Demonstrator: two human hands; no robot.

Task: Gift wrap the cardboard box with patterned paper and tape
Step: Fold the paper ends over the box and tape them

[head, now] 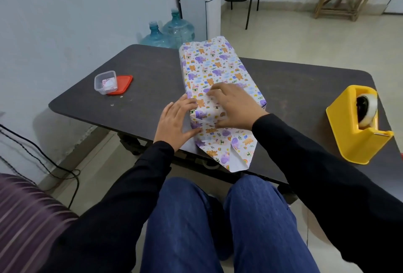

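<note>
Two open hands at the near-end fold: presses left hand [176, 122] flat against the wrapped cardboard box [218, 61], on the bench [141, 70] left of the tape dispenser [349, 124], right hand [233, 105] flattening its top; next calls for raising and taping the patterned paper [226, 148] flap.

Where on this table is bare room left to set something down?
Bare tabletop lies between the plastic container and the wrapped box, and between that box and the yellow tape dispenser. The near edge is crowded by left hand, right hand and paper flap.

both hands [174, 122] on wrapped box [218, 70], dispenser [349, 126] rt
</note>
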